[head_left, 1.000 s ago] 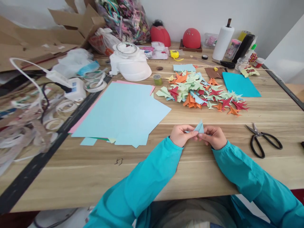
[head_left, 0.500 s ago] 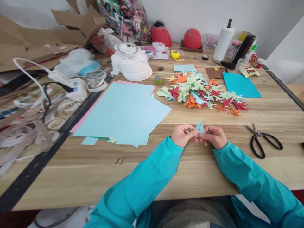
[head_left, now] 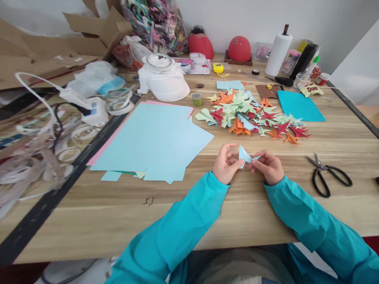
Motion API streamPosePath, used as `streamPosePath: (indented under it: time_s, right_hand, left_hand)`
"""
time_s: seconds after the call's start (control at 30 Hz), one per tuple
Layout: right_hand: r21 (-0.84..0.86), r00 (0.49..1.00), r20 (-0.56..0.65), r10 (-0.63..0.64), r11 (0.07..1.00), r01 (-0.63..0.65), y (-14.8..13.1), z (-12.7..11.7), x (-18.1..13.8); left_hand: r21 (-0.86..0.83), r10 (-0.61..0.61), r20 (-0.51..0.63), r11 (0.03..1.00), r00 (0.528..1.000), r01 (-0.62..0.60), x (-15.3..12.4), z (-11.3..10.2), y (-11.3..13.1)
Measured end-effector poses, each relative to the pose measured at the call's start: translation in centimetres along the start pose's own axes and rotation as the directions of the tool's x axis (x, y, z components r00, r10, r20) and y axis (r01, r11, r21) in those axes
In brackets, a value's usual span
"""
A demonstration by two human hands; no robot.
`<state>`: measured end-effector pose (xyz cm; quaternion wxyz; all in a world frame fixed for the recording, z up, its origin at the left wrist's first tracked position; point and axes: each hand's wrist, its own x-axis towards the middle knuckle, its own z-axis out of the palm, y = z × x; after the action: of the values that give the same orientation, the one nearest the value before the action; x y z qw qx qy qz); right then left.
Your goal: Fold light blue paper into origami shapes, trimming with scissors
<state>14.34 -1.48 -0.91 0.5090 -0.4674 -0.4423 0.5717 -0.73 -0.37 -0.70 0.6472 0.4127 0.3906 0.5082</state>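
Between my two hands is a small light-blue origami piece (head_left: pixel 242 154), held a little above the wooden table. My left hand (head_left: pixel 226 165) pinches its left side between thumb and fingers. On the other side, my right hand (head_left: pixel 269 166) grips a thin pointed flap that sticks out to the right. One tall point of the folded paper stands up between the hands. The lower part is hidden behind my fingers. Beyond my hands lies a heap of folded paper birds (head_left: pixel 242 104) in pale green, orange, red and blue.
Black-handled scissors (head_left: pixel 325 169) lie open to the right. A stack of light-blue paper sheets (head_left: pixel 148 136) spreads to the left. Behind are a spool of thread (head_left: pixel 197 99), a bright blue sheet (head_left: pixel 300 105) and a yellow tape measure (head_left: pixel 218 68). A power strip (head_left: pixel 97 111) sits far left.
The origami piece has turned and shifted slightly left, its upright point now nearer my left hand. A narrow flap now shows toward my right hand.
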Motion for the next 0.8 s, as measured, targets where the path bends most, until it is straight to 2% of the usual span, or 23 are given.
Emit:
streamPosePath:
  time_s: [0.1, 0.27, 0.43, 0.53, 0.67, 0.8]
  right_hand:
    - [-0.031, 0.999, -0.029, -0.014, 0.999, 0.013, -0.2, 0.1, 0.0]
    - [-0.063, 0.998, -0.033, -0.055, 0.997, 0.053, -0.4, 0.2, 0.0]
    - [-0.102, 0.992, -0.019, -0.124, 0.987, 0.122, -0.1, 0.1, 0.0]
    - [-0.112, 0.986, 0.057, -0.155, 0.981, 0.160, 0.2, 0.0, 0.0]
    - [-0.105, 0.962, 0.143, -0.234, 0.962, 0.250, 0.6, -0.1, 0.1]
    - [-0.206, 0.936, 0.180, -0.301, 0.919, 0.335, 0.6, 0.0, -0.1]
  left_hand:
    - [0.035, 0.064, 0.055, 0.997, 0.996, -0.066, -0.1, 0.0, 0.1]
    - [0.066, -0.051, 0.116, 0.997, 0.992, 0.043, -0.3, 0.1, 0.3]
    - [0.048, -0.136, 0.093, 0.990, 0.986, 0.132, 0.1, -0.1, -0.1]
    - [0.008, -0.155, 0.054, 0.988, 0.986, 0.154, 0.4, -0.3, -0.4]
    - [-0.005, -0.095, -0.008, 0.995, 0.995, 0.095, 0.4, -0.2, -0.3]
    - [-0.006, -0.040, -0.028, 0.999, 0.999, 0.040, 0.3, -0.1, -0.1]
